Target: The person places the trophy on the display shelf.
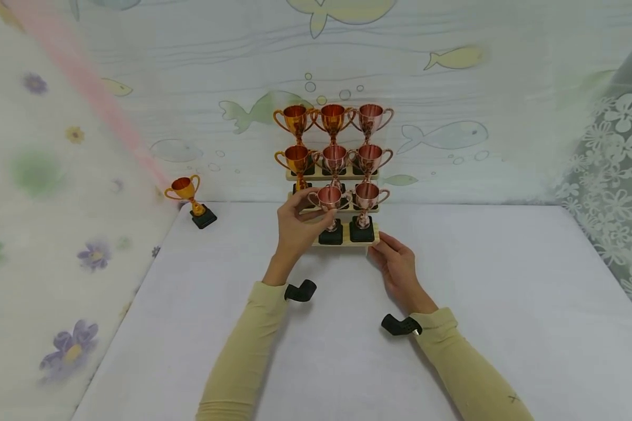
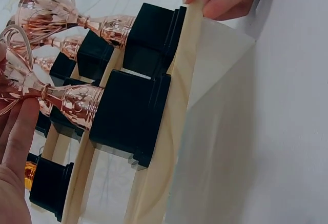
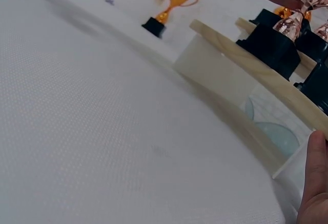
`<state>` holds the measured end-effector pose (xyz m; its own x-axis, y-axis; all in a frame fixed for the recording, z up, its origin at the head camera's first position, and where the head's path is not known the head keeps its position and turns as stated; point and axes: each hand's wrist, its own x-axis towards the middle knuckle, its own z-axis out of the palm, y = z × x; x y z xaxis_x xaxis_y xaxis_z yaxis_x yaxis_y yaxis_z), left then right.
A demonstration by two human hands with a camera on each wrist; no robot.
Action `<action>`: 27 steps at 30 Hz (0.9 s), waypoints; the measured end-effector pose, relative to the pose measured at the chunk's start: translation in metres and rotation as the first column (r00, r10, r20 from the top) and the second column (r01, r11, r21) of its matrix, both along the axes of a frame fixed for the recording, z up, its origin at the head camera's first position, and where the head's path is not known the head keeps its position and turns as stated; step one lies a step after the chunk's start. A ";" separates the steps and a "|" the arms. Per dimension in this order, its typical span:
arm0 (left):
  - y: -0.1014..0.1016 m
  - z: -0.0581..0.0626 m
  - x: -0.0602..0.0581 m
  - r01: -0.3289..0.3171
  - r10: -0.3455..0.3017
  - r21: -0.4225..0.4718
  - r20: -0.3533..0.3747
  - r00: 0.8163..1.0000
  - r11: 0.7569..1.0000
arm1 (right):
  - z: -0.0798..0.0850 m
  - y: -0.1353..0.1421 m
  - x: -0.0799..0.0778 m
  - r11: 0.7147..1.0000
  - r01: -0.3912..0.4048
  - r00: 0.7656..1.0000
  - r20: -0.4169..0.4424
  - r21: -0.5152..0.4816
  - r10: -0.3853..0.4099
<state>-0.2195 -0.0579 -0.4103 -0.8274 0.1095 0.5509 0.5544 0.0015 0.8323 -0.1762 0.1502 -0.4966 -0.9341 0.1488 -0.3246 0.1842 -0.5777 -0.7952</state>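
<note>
My left hand (image 1: 296, 227) grips the cup of a rose-gold trophy (image 1: 329, 199) between thumb and fingers. That trophy's black base (image 2: 130, 114) rests on the lowest wooden board of a three-tier display stand (image 1: 342, 241). Just right of it stands a second rose-gold trophy (image 1: 366, 197), upright on the same board. With thumb and fingers, my right hand (image 1: 398, 266) holds the right end of this lowest board, as the left wrist view also shows. Gold and rose-gold trophies (image 1: 296, 159) fill the two tiers behind; the left hand partly covers the stand's left side.
A single gold trophy (image 1: 184, 188) with a black base stands apart at the table's far left corner. White cloth covers the table (image 1: 505, 280). Behind the stand hangs a fish-patterned curtain (image 1: 442, 58), with floral cloth (image 1: 37, 251) along the left.
</note>
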 end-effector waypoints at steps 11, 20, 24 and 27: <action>0.007 -0.013 -0.008 -0.030 0.030 0.016 -0.022 0.999 0.999 | 0.002 -0.001 0.002 1.000 -0.002 1.000 -0.008 0.021 0.002; -0.001 -0.026 -0.014 0.030 -0.030 -0.001 0.025 0.999 1.000 | 0.000 -0.003 0.000 1.000 -0.004 1.000 -0.030 0.016 0.005; -0.009 -0.027 -0.010 0.052 -0.052 -0.004 0.047 0.998 0.999 | 0.001 -0.003 0.000 1.000 -0.005 1.000 -0.022 0.022 0.006; -0.018 -0.031 -0.007 0.048 -0.047 -0.014 0.062 0.997 0.999 | 0.001 -0.002 0.001 0.999 -0.005 1.000 -0.016 0.032 0.005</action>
